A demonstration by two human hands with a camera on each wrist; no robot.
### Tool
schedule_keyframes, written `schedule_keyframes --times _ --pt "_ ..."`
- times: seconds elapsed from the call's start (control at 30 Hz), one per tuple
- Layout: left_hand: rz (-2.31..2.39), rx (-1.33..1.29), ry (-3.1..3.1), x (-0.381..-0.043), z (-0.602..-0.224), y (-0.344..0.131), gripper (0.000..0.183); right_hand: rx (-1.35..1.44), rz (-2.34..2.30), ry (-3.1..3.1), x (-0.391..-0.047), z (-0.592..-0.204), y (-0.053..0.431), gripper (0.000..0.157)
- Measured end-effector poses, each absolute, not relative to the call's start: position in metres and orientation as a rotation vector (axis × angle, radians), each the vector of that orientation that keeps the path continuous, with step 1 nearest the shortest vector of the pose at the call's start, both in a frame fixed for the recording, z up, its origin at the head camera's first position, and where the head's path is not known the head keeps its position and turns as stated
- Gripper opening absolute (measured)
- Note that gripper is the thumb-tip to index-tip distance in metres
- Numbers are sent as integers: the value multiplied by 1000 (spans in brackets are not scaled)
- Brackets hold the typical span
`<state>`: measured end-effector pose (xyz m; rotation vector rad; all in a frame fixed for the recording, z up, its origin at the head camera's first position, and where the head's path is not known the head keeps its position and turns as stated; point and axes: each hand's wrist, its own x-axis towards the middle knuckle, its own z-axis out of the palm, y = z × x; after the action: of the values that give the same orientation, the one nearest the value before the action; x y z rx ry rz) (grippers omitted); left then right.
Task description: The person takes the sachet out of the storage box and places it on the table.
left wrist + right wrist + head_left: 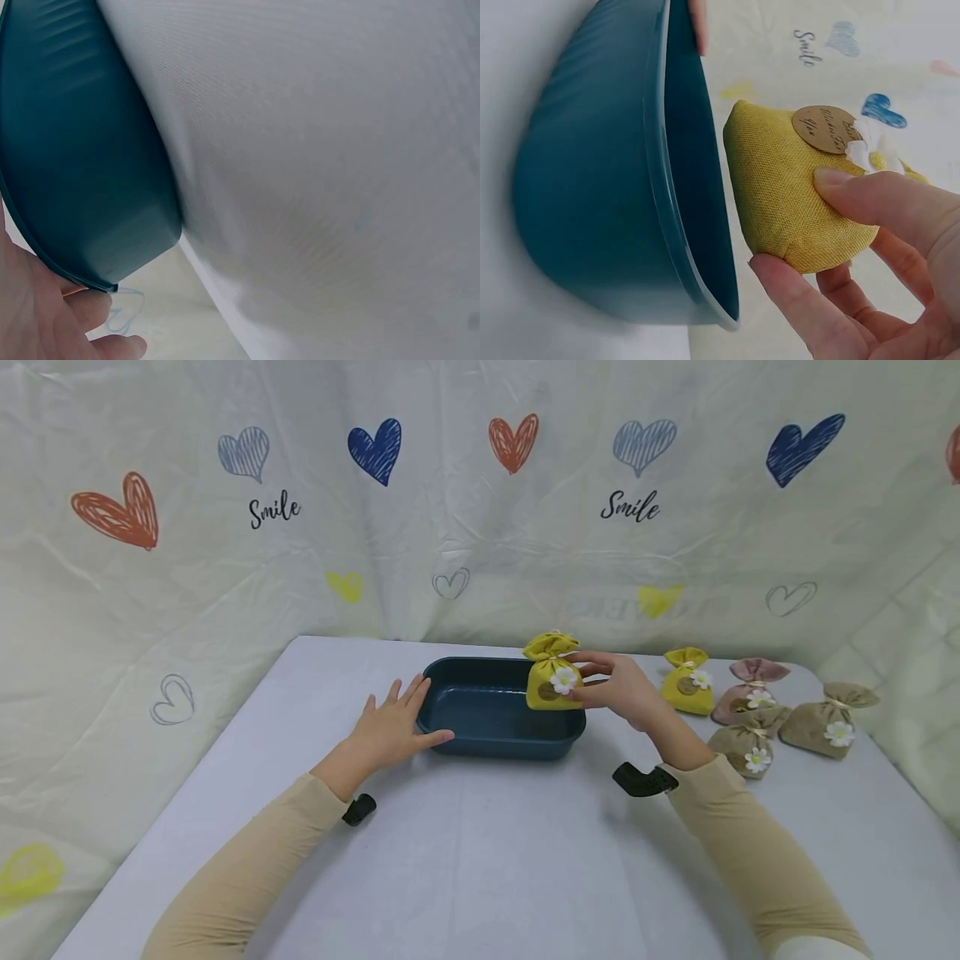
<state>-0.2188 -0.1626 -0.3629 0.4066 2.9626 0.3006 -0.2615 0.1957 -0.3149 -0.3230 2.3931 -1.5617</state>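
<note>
My right hand [618, 691] pinches a small yellow cloth pouch [780, 180] between thumb and fingers. The pouch has a gathered top, a white flower and a round brown tag with writing. It is held over the right end of a dark teal rectangular bin [487, 747], above its rim in the right wrist view. My left hand [390, 727] rests at the bin's left end, fingers spread along the rim and thumb over the front edge. In the left wrist view, the fingers of the left hand [37, 311] touch the rim of the bin [90, 150] from outside.
To the right on the white table [480, 860] stand another yellow pouch [684, 692], a pink pouch [731, 700] and two brown pouches, one nearer [731, 745] and one farther right [810, 727]. A white curtain [420, 527] printed with hearts hangs behind the table.
</note>
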Motion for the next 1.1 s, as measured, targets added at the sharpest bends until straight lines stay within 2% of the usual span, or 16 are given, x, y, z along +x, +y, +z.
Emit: schedule_keyframes --times 1.1 --pt "324 423 2970 -222 -367 -164 106 -231 -1437 2584 -228 -293 279 69"
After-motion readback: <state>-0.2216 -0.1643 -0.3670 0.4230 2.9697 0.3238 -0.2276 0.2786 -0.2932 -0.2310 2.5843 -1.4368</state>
